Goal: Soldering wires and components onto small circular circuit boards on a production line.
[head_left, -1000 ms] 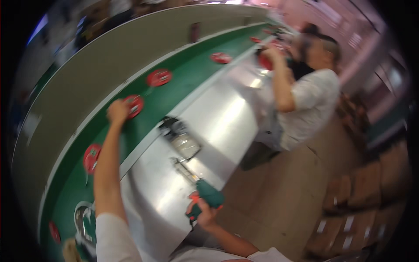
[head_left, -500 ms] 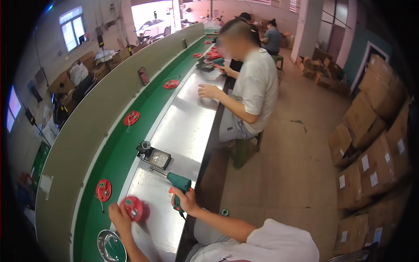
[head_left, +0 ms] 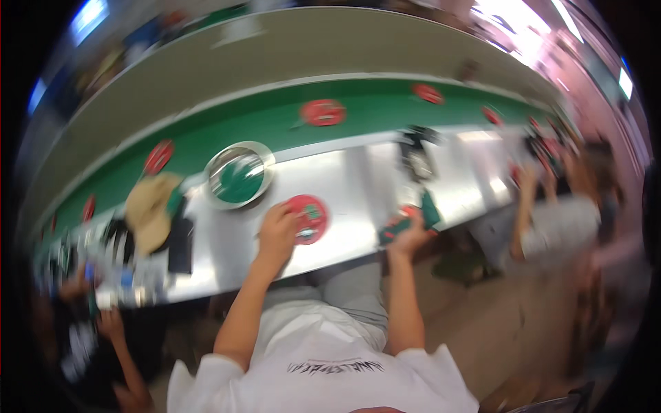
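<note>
My left hand grips the left edge of a round red disc over the metal worktop. Small green and pale parts sit on the disc's face, too blurred to make out. My right hand is closed round the handle of a green soldering gun at the worktop's near edge, right of the disc. Beyond the gun stands a dark soldering stand. A round metal-rimmed dish lies to the far left of the disc, green showing inside its rim.
More red discs lie spaced along the green strip below a long beige partition. A beige cap and a dark flat object are on the left. Co-workers sit on both sides, one in a white shirt at right.
The view has swung left and down, bringing the cap and the left co-worker into sight. My left hand still holds the red disc and my right hand the soldering gun.
</note>
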{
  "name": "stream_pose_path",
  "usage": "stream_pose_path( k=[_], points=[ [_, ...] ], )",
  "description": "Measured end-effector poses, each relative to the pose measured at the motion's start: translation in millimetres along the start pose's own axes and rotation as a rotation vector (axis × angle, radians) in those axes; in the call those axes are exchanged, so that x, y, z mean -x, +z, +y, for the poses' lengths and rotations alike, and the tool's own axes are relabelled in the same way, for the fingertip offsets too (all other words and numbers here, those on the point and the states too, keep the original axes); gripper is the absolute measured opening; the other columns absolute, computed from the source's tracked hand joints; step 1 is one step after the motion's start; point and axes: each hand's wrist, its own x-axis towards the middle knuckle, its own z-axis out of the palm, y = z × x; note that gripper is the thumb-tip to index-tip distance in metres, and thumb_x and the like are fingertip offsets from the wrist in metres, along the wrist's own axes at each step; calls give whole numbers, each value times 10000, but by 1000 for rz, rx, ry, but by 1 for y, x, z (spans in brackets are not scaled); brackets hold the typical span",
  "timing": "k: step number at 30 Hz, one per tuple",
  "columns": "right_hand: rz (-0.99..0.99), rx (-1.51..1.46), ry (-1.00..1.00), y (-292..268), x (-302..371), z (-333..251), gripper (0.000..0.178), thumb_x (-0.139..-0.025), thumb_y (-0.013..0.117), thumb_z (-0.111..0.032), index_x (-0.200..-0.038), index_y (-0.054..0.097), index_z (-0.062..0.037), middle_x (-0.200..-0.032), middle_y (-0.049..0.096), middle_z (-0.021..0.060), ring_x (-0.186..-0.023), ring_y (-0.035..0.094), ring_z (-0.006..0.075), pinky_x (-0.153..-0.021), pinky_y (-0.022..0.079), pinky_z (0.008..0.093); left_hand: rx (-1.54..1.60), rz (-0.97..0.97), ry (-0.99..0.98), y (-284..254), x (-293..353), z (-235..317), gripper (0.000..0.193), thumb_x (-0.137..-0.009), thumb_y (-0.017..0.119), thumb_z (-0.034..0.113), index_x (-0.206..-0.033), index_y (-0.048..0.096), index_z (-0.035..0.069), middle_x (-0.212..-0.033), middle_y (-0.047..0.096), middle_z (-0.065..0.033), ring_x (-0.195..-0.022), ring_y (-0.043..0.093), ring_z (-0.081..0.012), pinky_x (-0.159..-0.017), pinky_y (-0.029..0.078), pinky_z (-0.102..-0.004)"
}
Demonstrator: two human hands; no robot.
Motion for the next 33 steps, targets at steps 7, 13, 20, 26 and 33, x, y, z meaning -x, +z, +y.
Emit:
stream_pose_path(
  k=[7, 13, 20, 26, 33],
  points=[
    [-152, 24, 18, 5, 6, -2, 382, -988, 501, -358, -948, 599, 9, -588, 527, 61, -485, 503, 174, -466, 436, 311, 20, -111, -18, -35, -5, -24, 135, -844, 718, 121, -953, 715, 41, -1157, 687, -136, -1160, 618, -358, -970, 505, -430],
    [-169, 117, 3, 3, 8, -2, 403, -998, 474, -371, -991, 598, 13, -573, 523, 61, -485, 504, 173, -498, 440, 309, -149, -20, -382, -74, -70, -74, 137, -856, 676, 161, -902, 714, 38, -1027, 677, -148, -947, 660, -348, -812, 541, -471],
    [-132, 155, -9, 6, 12, -4, 405, -1004, 446, -364, -1013, 589, 14, -554, 526, 72, -471, 507, 174, -493, 435, 299, -464, -271, -466, -54, -105, -134, 116, -798, 660, 158, -808, 677, 44, -940, 674, -149, -902, 665, -365, -782, 540, -475],
    [-163, 204, 8, 9, 10, -4, 415, -995, 467, -408, -978, 594, -12, -566, 511, 33, -497, 463, 139, -519, 396, 270, -42, -80, -526, -74, -113, -144, 160, -784, 692, 135, -868, 715, 0, -793, 703, -141, -727, 668, -251, -704, 519, -355],
    [-166, 213, -4, 4, 8, -5, 386, -998, 453, -337, -1028, 578, 27, -583, 534, 81, -475, 504, 177, -483, 439, 290, 434, 67, -514, -91, -100, -132, 93, -904, 674, 35, -950, 705, -39, -910, 729, -84, -781, 654, -135, -711, 522, -265]
  ],
)
